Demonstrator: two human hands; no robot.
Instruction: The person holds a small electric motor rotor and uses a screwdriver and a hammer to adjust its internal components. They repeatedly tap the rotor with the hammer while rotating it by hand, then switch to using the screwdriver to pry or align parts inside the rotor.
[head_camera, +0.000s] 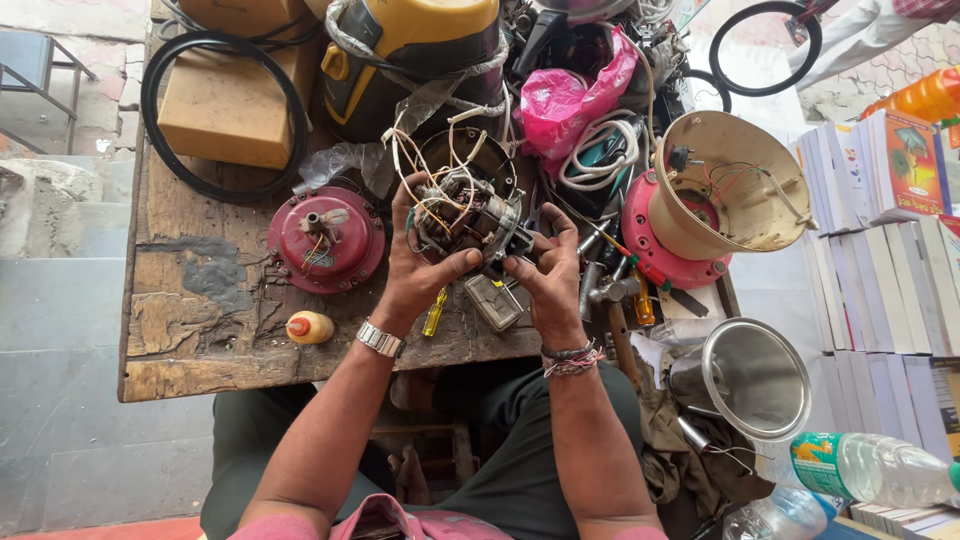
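— Steel watch band on the left hand (418, 272), thread bands on the right hand (545, 280); what are they doing?

— Both are clamped on a small electric motor (468, 215), held just above the wooden bench (200, 300). Looks like the inspecting or stripping-down stage, I'd judge.

— And what does the next move call for?

— A firm hold with the left hand while the right works the fittings, probably; loose wires could snag.

— How does the motor look?

— Bare copper windings, metal frame, pale wires (415, 150) curling upward. Left of the hands lies a red round cover (325, 240); beyond the right hand, a cream housing (725, 190).
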